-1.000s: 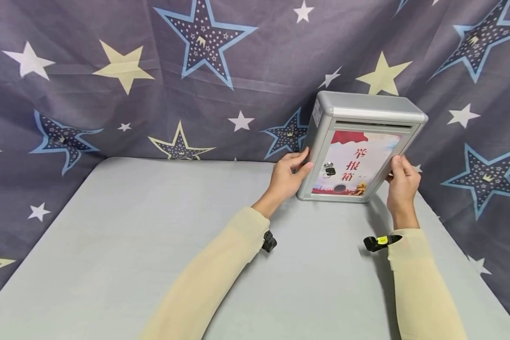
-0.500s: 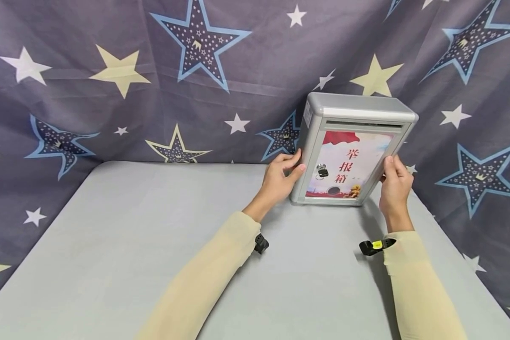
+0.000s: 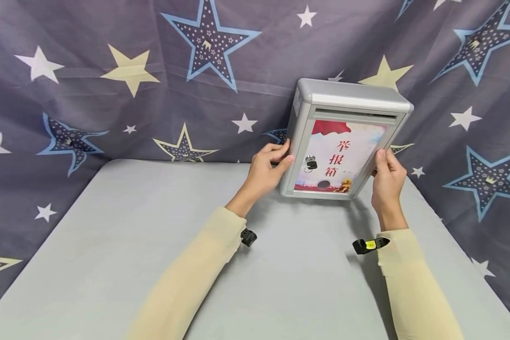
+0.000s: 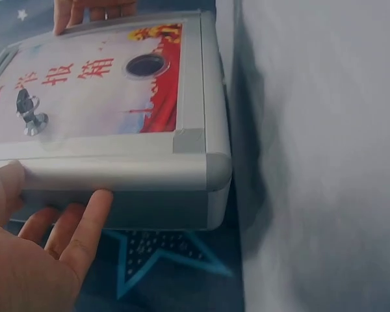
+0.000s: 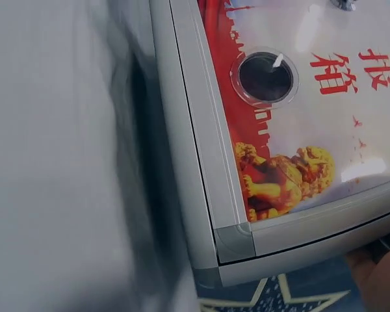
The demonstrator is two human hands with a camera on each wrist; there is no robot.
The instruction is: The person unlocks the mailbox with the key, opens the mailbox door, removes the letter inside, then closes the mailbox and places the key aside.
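Gripped by its sides between left hand and right hand, fingers bent, a box tilts right of centre. Pale table spreads below; starry cloth fills the upper frame.

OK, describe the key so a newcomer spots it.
Between the left hand and right hand is a silver box. On its printed panel, find the red characters. Left of them in the head view, the key juts out black-headed, unlike the dark circle below.

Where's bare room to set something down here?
Widest: grey tabletop left of the left sleeve, back to the star-print curtain. Smaller: between that sleeve and the right sleeve. Crowded: back right, where left hand and right hand hold the report box.
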